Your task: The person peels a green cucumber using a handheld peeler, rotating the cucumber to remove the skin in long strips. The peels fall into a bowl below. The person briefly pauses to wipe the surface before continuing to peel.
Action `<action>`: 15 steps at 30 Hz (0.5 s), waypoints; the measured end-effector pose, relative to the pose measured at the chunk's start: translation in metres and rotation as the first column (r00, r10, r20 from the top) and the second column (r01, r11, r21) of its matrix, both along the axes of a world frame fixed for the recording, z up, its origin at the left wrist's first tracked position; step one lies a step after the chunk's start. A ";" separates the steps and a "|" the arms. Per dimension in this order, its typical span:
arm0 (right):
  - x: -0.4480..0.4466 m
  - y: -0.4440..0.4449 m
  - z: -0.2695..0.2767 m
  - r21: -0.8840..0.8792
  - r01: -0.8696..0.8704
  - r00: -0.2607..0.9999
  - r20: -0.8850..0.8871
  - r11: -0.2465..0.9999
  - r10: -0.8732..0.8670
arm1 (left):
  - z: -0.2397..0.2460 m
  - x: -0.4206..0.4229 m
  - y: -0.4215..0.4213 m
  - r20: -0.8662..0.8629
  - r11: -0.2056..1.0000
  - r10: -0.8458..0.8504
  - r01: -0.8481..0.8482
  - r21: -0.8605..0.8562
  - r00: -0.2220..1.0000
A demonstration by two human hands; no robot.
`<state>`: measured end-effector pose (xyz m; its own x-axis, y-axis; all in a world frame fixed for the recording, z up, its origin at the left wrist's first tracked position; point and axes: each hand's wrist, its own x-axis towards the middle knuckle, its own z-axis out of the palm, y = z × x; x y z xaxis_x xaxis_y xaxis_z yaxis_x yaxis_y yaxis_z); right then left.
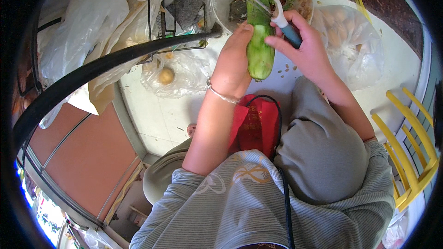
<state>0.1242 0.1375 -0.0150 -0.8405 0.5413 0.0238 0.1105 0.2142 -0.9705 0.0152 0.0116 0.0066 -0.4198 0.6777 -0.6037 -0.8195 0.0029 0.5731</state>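
Observation:
A thick green squash, perhaps a zucchini [261,53], points away from me, its far end over a plastic-lined bin [221,10]. Its near part is pale and peeled, while the far part keeps darker skin. My left hand [235,58] grips it along the left side, with the fingers hidden beneath. In my right hand [304,41] is a Y-shaped vegetable peeler [279,10] with a white head and a dark blue-grey handle. The peeler's blade lies over the unpeeled skin; whether it touches cannot be made out. Dark scraps and green leaves fill the bin.
A clear bag of round, light-brown produce [341,31] lies right of the bin. Left, a potato-like item [166,76] rests on a plastic bag. A black wire rack [150,17] holds bags. A red bag [258,124] sits between my legs; a yellow plastic rack [412,180] stands right.

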 end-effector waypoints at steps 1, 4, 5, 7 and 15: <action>0.001 0.000 0.001 -0.014 0.006 1.000 0.000 1.000 -0.006 | 0.001 0.001 0.001 -0.037 1.000 -0.003 0.004 0.025 0.999; 0.001 0.002 0.001 -0.187 -0.007 1.000 0.018 0.982 0.011 | -0.001 0.001 0.000 -0.002 1.000 -0.017 0.017 -0.005 1.000; 0.002 0.003 0.001 -0.332 -0.022 1.000 0.006 0.943 0.026 | -0.002 0.001 0.000 0.009 0.999 -0.035 0.035 0.005 0.999; 0.003 0.005 0.001 -0.549 -0.039 0.999 -0.032 0.835 0.026 | -0.005 0.003 0.000 0.011 0.997 -0.071 0.070 0.045 0.997; 0.006 0.019 -0.003 -0.623 0.071 0.997 0.038 0.779 -0.060 | -0.014 -0.013 -0.007 0.291 0.975 -0.062 -0.005 0.224 0.955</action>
